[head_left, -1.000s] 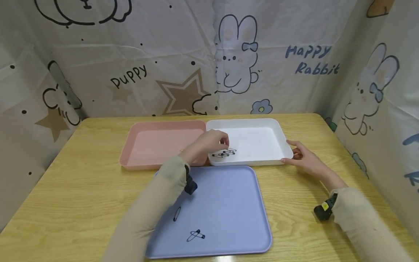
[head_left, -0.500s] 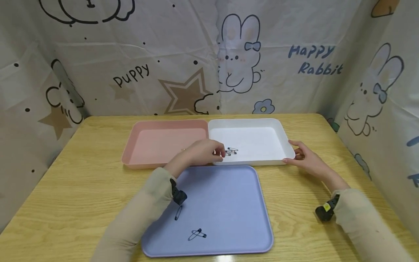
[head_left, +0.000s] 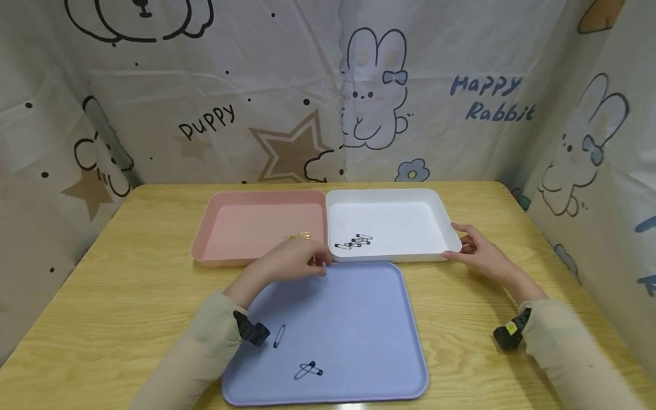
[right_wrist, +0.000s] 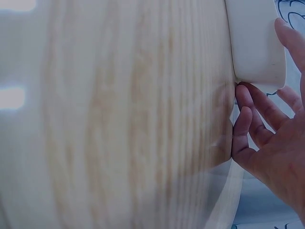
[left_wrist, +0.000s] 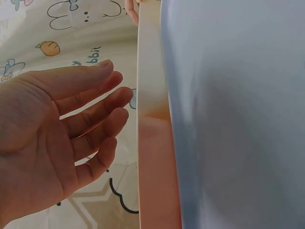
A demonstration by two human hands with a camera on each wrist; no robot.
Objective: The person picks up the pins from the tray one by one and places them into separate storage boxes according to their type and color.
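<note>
My left hand [head_left: 292, 262] hovers over the back edge of the blue tray [head_left: 359, 324], beside the front wall of the pink tray [head_left: 251, 219]. Its fingers are loosely bent and hold nothing, as the left wrist view shows. With thumb and fingers, my right hand [head_left: 482, 253] holds the right end of the white tray [head_left: 405, 222] at its front corner. Several black safety pins [head_left: 353, 242] lie in that tray's front left part. Gold safety pins [head_left: 299, 236] sit in the pink tray, partly behind the left hand. On the blue tray are a single safety pin [head_left: 279, 336] and two crossed safety pins [head_left: 308, 370].
The pink and white trays stand side by side at the back of the wooden table [head_left: 128, 296], the blue tray in front of them. A patterned cloth [head_left: 215, 74] hangs behind the table and along both sides.
My left hand has drawn back from above the white tray, leftward and toward me, uncovering the black pins and the gold pins. The right hand has stayed at the white tray.
</note>
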